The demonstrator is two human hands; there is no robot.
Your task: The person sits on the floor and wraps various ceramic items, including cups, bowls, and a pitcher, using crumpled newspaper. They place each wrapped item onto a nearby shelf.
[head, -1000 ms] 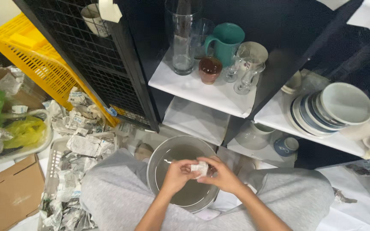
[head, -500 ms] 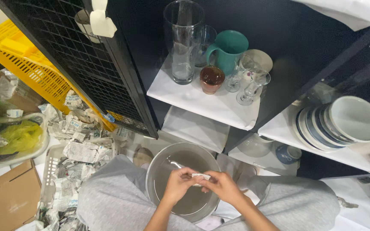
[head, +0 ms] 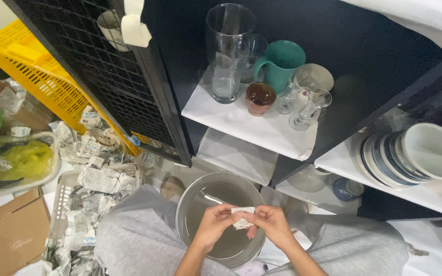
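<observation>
**Together, two hands pinch a paper scrap over a bowl**

Both forearms rise from the lap, wrists bent inward. The left hand [head: 212, 227] and right hand [head: 272, 226] clamp fingertips on a crumpled newspaper scrap [head: 243, 217], held above the grey metal bowl [head: 193, 204].

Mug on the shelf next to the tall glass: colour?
Teal green, handle included: the mug shows best in the head view, behind the small brown cup.

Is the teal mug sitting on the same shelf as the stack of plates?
No, the teal mug stands on the upper white shelf, while the stack of plates sits on a lower shelf to the right.
</observation>
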